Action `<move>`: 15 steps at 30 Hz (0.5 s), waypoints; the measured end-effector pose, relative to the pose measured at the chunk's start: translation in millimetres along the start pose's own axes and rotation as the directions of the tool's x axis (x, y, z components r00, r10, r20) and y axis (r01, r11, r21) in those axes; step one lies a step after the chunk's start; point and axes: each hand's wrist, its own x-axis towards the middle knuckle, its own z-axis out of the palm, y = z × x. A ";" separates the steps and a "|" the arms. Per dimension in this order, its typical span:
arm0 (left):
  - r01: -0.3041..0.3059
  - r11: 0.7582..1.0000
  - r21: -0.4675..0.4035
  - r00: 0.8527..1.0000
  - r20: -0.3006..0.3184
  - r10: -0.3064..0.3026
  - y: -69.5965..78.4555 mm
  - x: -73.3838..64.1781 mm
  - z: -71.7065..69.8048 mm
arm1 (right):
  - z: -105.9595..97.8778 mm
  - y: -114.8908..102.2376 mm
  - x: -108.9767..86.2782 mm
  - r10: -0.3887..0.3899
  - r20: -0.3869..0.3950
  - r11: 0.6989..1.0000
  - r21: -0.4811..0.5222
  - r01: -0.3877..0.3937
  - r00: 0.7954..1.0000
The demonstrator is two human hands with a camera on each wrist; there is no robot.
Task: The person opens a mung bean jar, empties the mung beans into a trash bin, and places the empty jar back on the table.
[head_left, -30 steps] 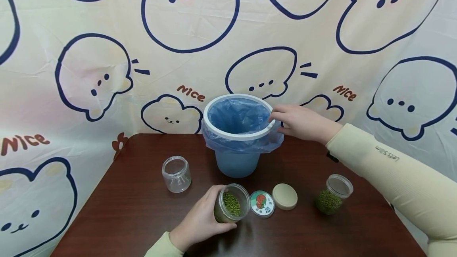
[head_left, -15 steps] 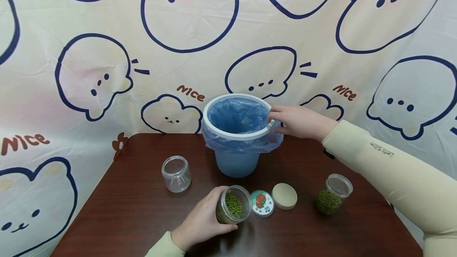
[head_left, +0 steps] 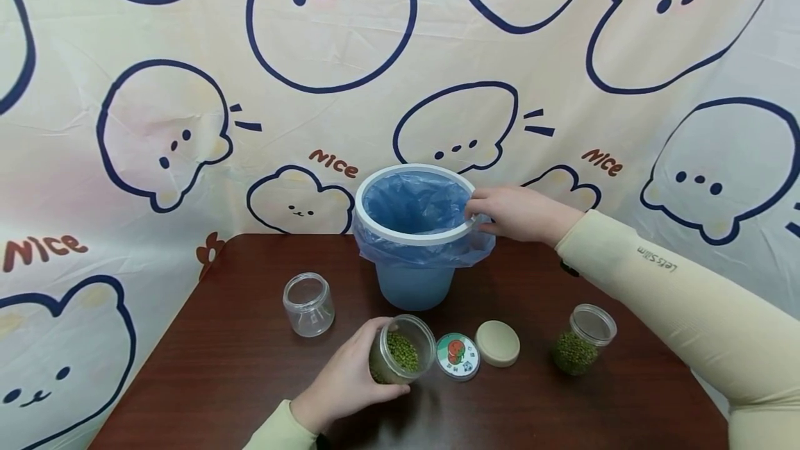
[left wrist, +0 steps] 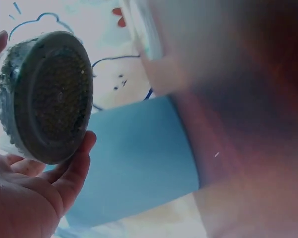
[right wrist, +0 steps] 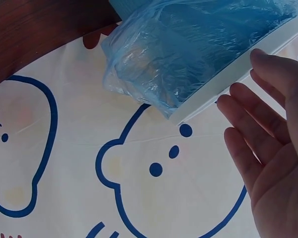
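Note:
Near the table's front, my left hand (head_left: 344,382) grips a clear jar (head_left: 382,365) partly filled with green beans (head_left: 402,351). Its mouth leans to the right, and in the left wrist view the jar's bottom (left wrist: 59,96) faces the camera, with fingers (left wrist: 72,178) curled beneath. Behind it stands a blue trash bin (head_left: 415,288) with a white rim (head_left: 370,222) and a blue plastic bag (head_left: 406,254) folded over it. My right hand (head_left: 515,212) pinches the rim's right side; in the right wrist view the thumb overlaps the rim (right wrist: 213,91) while the other fingers lie outside.
A lidless clear jar (head_left: 312,318) stands left of the bin. A printed lid (head_left: 458,356) and a beige lid (head_left: 498,344) lie right of the held jar. Farther right stands another jar of green beans (head_left: 575,353). A cartoon-print cloth (head_left: 350,123) hangs behind the dark table (head_left: 206,367).
My left hand and its jar have shifted slightly left and away from the front edge, with the jar tilting a little more. The right hand has crept slightly left along the rim.

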 end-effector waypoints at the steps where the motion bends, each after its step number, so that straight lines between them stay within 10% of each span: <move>1: 0.008 1.000 -0.014 1.000 -0.009 -0.008 0.7 1.1 -3.2 | 0.4 0.2 -0.2 -0.003 0.000 1.000 0.001 0.003 1.000; 15: -0.061 0.992 -0.114 0.994 -0.098 0.049 16.5 21.0 -48.3 | -1.9 -7.6 4.8 0.066 0.038 0.998 -0.016 -0.065 0.997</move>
